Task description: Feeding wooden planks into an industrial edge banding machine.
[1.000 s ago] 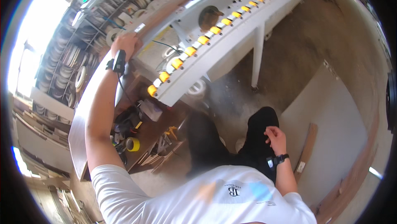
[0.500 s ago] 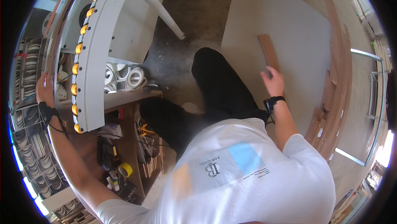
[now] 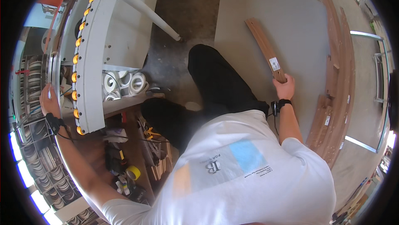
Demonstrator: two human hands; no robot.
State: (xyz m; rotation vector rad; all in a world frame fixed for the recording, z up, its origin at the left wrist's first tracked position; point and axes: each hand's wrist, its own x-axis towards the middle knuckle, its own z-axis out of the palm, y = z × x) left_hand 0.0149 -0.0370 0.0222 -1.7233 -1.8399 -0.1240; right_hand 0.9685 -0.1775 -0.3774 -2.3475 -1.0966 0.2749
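Observation:
My right hand (image 3: 285, 87) is closed round the near end of a narrow brown wood-grain strip (image 3: 262, 42). A white label (image 3: 274, 64) is stuck on the strip close to my fingers. The strip slants away to the upper left over a large grey board (image 3: 299, 21). At the far left, my left hand (image 3: 50, 100) rests by the edge of a machine, with its fingers stretched out along a narrow upright rail (image 3: 52, 65). Part of its fingers is hard to see, and nothing shows gripped in it.
A pale machine beam with yellow rollers (image 3: 75, 77) runs beside my left arm. White edging rolls (image 3: 136, 83) sit below the machine. A wooden shelf holds yellow tape (image 3: 133, 172) and tools. Stacked brown strips (image 3: 334, 84) lie at the right, near a metal frame (image 3: 362, 143).
My right hand has moved slightly down and right, drawing the strip nearer; its label now shows. The strip looks longer in view. My left hand has shifted slightly down.

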